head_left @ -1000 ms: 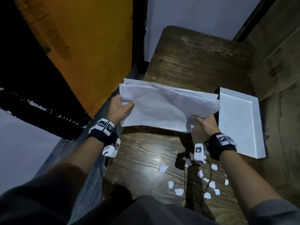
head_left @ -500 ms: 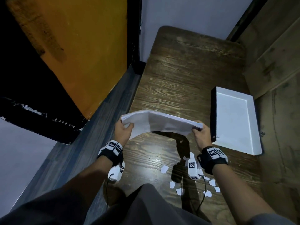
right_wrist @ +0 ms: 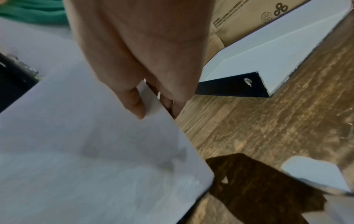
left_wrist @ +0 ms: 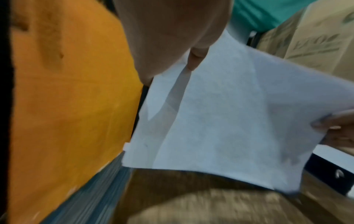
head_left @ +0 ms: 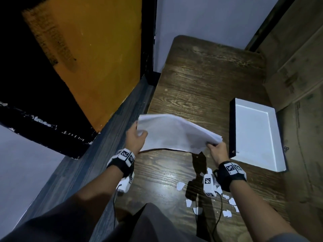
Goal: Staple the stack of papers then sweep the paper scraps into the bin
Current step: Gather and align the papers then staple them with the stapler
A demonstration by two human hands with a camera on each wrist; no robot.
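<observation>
1. Looking down from the head: the left hand point(head_left: 135, 139) and right hand point(head_left: 218, 151) each hold one end of the stack of papers point(head_left: 174, 133) above the desk point(head_left: 201, 84). It sags; sheets could slide apart. Paper scraps point(head_left: 180, 186) lie below, so moving air might scatter them away from the bin point(head_left: 257, 133).
2. Left wrist: the thumb point(left_wrist: 195, 60) presses the papers point(left_wrist: 239, 121). A weak grip could drop them.
3. Right wrist: fingers point(right_wrist: 134, 100) pinch the edge point(right_wrist: 151, 103), which might slip.

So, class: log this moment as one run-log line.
left hand: grips papers | right hand: pinches papers | scraps: on table | tray: empty

scraps point(head_left: 206, 198) on table point(head_left: 201, 81), left of tray point(head_left: 279, 137).
</observation>
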